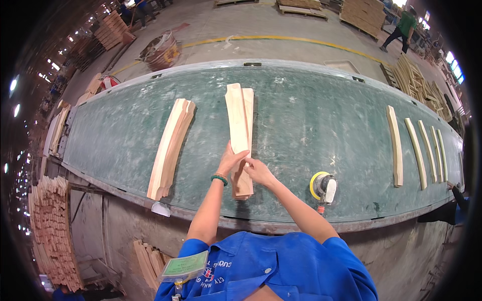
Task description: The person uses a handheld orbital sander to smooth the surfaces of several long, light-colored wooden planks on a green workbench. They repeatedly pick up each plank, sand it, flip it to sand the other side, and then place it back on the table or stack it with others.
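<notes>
In the middle of the green table lies a small pile of pale wooden slats (pixel 239 118), one crossing slightly askew over those beneath. My left hand (pixel 232 159) is closed around the left edge of the top slat, its thumb across the upper face. From the right, my right hand (pixel 259 172) grips the slats' edge close to the left thumb; its fingertips are partly hidden. A stack of curved wooden slats (pixel 171 148) rests to the left of my hands. To the right sits an orbital sander (pixel 324 187) with a yellow rim and a white top.
The green worktable (pixel 311 115) spans the view. Several separate slats (pixel 395 145) lie at its right end, where another person's dark sleeve (pixel 459 198) reaches in. Beyond stand a rusty bucket (pixel 160 50) and a walking person in green (pixel 405 25). Stacked wood (pixel 52 231) is at lower left.
</notes>
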Demonstrator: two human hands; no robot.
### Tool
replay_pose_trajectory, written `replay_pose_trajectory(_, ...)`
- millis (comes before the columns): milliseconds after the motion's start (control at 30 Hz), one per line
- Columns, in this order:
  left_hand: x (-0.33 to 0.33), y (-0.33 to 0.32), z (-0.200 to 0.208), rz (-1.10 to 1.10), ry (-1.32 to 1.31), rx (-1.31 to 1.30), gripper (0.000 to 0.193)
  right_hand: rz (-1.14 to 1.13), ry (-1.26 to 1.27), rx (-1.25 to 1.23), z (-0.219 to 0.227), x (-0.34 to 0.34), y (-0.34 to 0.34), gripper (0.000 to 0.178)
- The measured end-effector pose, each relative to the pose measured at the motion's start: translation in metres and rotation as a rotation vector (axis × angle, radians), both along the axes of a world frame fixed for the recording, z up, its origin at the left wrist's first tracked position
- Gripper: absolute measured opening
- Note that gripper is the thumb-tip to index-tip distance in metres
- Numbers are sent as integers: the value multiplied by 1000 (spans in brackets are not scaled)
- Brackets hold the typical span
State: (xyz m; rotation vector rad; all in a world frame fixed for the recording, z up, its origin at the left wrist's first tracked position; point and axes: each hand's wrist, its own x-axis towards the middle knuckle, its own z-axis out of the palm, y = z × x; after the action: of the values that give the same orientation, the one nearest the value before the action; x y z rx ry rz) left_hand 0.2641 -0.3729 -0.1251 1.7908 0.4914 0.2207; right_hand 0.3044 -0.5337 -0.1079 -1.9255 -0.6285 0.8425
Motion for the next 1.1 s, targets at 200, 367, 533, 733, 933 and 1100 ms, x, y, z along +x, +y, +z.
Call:
replay_pose_trajectory(200,14,-26,1,164,268,248,92,30,310,173,-4,-17,-71,58)
replay_pose_trajectory(367,3,-34,-4,7,159,98,88,-173,577,316,2,-5,-167,46)
replay_pose_trajectory(533,6,-48,5,176,336,529,90,-648,-95,253,-10,86,-309,49)
replay_pose_trajectory(733,36,-82,24,177,367,450,81,-1091,-667,-863,-47,191,-549,88)
replay_pose_trajectory(933,29,-81,35,351,335,638,68,-1110,-272,-1118,-37,251,-598,103)
replay_pose_trajectory(1100,36,-88,38,279,558,581,67,-997,-68,-1141,-17,262,-605,95)
